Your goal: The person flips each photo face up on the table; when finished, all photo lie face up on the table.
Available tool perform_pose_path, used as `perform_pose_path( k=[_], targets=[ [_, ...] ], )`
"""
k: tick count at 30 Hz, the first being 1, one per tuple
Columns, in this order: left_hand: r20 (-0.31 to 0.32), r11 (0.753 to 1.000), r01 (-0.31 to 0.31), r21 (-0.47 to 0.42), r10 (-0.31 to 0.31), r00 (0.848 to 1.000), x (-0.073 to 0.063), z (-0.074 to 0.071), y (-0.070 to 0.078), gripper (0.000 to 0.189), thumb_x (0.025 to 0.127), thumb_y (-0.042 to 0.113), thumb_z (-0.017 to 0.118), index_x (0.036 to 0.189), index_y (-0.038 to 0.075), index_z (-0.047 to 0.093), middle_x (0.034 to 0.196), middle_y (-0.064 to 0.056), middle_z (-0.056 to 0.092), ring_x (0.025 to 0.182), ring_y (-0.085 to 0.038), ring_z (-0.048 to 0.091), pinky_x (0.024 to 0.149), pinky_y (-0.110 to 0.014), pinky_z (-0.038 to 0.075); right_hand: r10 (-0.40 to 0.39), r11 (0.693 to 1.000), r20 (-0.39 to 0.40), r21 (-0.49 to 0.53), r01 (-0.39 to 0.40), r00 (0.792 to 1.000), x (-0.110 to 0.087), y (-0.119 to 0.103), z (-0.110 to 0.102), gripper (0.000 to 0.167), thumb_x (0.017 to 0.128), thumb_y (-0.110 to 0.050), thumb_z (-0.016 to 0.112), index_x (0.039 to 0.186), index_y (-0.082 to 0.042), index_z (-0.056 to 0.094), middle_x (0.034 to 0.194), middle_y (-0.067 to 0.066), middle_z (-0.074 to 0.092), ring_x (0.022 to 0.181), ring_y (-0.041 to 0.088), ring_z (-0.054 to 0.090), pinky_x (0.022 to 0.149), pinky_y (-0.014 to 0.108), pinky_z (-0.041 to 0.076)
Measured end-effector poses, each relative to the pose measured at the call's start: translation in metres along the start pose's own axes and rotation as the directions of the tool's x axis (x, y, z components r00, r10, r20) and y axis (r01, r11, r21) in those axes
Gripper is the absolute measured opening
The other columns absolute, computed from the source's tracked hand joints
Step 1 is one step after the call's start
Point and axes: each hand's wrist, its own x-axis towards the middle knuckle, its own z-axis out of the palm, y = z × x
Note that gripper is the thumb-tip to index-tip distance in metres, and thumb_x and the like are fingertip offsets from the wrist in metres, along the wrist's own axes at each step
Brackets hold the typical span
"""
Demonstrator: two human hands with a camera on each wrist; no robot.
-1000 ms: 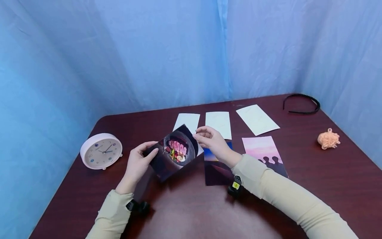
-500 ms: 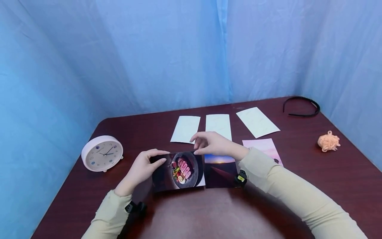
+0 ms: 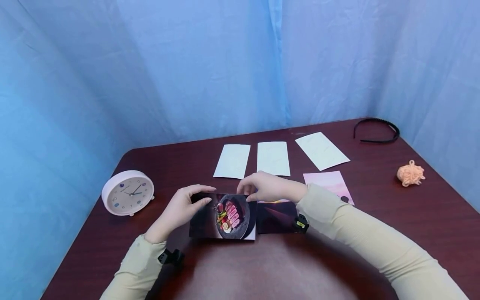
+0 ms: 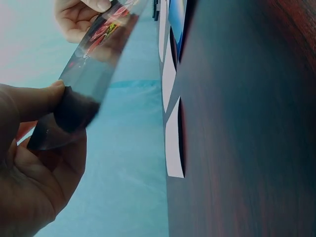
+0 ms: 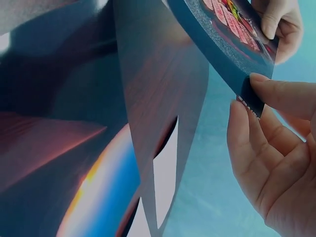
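A person's left hand point(image 3: 182, 210) and right hand point(image 3: 268, 187) are holding a glossy food photo print point(image 3: 230, 216) between them, the left pinching its upper left corner and the right its upper right, each with the thumb in front and the other fingers behind. The print is hanging tilted above the tabletop point(image 3: 232, 266), apart from it, its picture of sliced meat on a dark plate facing the wearer. It is probably weighing next to nothing and behaving like thin, springy card: both wrist views are showing it bowing a little. Its shiny face is catching reflections, so it is likely inviting fingerprints and slipping under a loose touch, while a hard squeeze is risking a crease. The corners and outer edges are offering the best hold, leaving the picture untouched. Just beside it, a dark landscape print point(image 3: 277, 216) is lying partly under the right arm; a pink sky print point(image 3: 326, 182) is lying farther right, also partly covered. Behind, a left white card point(image 3: 232, 160), a middle white card point(image 3: 273, 158) and a slanted white card point(image 3: 322, 151) are lying in a row.
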Motion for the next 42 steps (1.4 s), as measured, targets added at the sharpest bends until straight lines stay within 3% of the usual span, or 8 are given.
perform_pose_path(
  k=[3, 10, 14, 22, 27, 33, 37, 42],
  targets=[
    [-0.016, 1.000, 0.030, 0.001, -0.030, 0.999, 0.000, 0.000, 0.000, 0.028, 0.087, 0.008, 0.067, 0.115, 0.009, 0.068, 0.109, -0.008, 0.069, 0.103, -0.022, 0.063, 0.086, -0.041, 0.051, -0.005, 1.000, 0.024, -0.007, 0.005, 1.000, 0.000, 0.000, 0.003, 0.017, 0.087, -0.004, 0.066, 0.103, -0.009, 0.067, 0.086, -0.001, 0.063, 0.079, 0.008, 0.058, 0.075, 0.024, 0.049],
    [-0.077, 0.997, 0.069, -0.027, -0.071, 0.995, -0.001, -0.001, -0.001, 0.031, 0.087, 0.010, 0.067, 0.119, 0.010, 0.064, 0.096, -0.004, 0.066, 0.079, -0.016, 0.054, 0.066, -0.028, 0.044, 0.001, 1.000, 0.019, 0.013, -0.001, 1.000, 0.001, -0.001, 0.005, 0.016, 0.088, -0.002, 0.063, 0.102, -0.009, 0.066, 0.085, -0.001, 0.062, 0.079, 0.008, 0.055, 0.074, 0.024, 0.048],
    [-0.158, 0.991, 0.093, -0.096, -0.108, 0.982, -0.003, -0.003, -0.005, 0.035, 0.088, 0.009, 0.066, 0.123, 0.011, 0.061, 0.097, -0.005, 0.065, 0.078, -0.013, 0.052, 0.067, -0.023, 0.044, 0.028, 0.998, -0.007, 0.050, -0.027, 1.000, -0.001, 0.000, 0.005, 0.016, 0.088, -0.002, 0.063, 0.102, -0.010, 0.066, 0.084, -0.001, 0.061, 0.078, 0.009, 0.055, 0.071, 0.023, 0.048],
    [-0.372, 0.944, 0.045, -0.326, -0.172, 0.912, -0.003, -0.003, -0.014, 0.042, 0.089, -0.001, 0.062, 0.130, 0.002, 0.052, 0.108, -0.018, 0.059, 0.094, -0.006, 0.057, 0.081, -0.010, 0.046, 0.142, 0.970, -0.086, 0.210, -0.122, 0.986, -0.002, 0.008, 0.010, 0.016, 0.089, -0.002, 0.061, 0.104, -0.008, 0.065, 0.086, 0.004, 0.059, 0.075, 0.011, 0.057, 0.058, 0.023, 0.052],
    [-0.444, 0.906, 0.046, -0.422, -0.251, 0.860, -0.003, 0.001, -0.015, 0.051, 0.091, 0.000, 0.057, 0.139, 0.001, 0.039, 0.119, -0.019, 0.052, 0.103, -0.003, 0.052, 0.088, -0.009, 0.042, 0.214, 0.948, -0.170, 0.276, -0.162, 0.962, -0.001, 0.014, 0.014, 0.019, 0.089, -0.002, 0.062, 0.107, -0.005, 0.064, 0.088, 0.006, 0.061, 0.078, 0.016, 0.059, 0.066, 0.027, 0.054],
    [-0.452, 0.833, 0.086, -0.547, -0.380, 0.807, -0.001, 0.006, -0.016, 0.057, 0.093, 0.002, 0.055, 0.143, 0.002, 0.028, 0.124, -0.013, 0.046, 0.112, -0.012, 0.049, 0.091, -0.014, 0.041, 0.328, 0.858, -0.244, 0.482, -0.179, 0.913, 0.003, 0.016, 0.018, 0.019, 0.089, 0.001, 0.060, 0.108, 0.000, 0.061, 0.089, 0.011, 0.058, 0.077, 0.021, 0.060, 0.070, 0.041, 0.057],
    [-0.422, 0.814, 0.120, -0.569, -0.414, 0.806, 0.003, 0.012, -0.014, 0.057, 0.093, 0.003, 0.054, 0.143, 0.002, 0.027, 0.128, -0.022, 0.045, 0.115, -0.021, 0.049, 0.088, -0.011, 0.041, 0.395, 0.790, -0.284, 0.590, -0.165, 0.874, 0.007, 0.017, 0.024, 0.023, 0.090, 0.001, 0.059, 0.112, 0.001, 0.060, 0.089, 0.010, 0.055, 0.075, 0.014, 0.058, 0.073, 0.042, 0.057],
    [-0.403, 0.790, 0.120, -0.602, -0.430, 0.808, 0.009, 0.023, -0.007, 0.055, 0.092, 0.000, 0.056, 0.141, 0.000, 0.031, 0.122, -0.023, 0.050, 0.102, -0.013, 0.056, 0.082, -0.010, 0.046, 0.451, 0.715, -0.316, 0.688, -0.126, 0.835, 0.008, 0.013, 0.030, 0.026, 0.090, 0.003, 0.058, 0.116, 0.004, 0.057, 0.087, 0.007, 0.051, 0.073, 0.011, 0.055, 0.076, 0.046, 0.056]
  ],
)
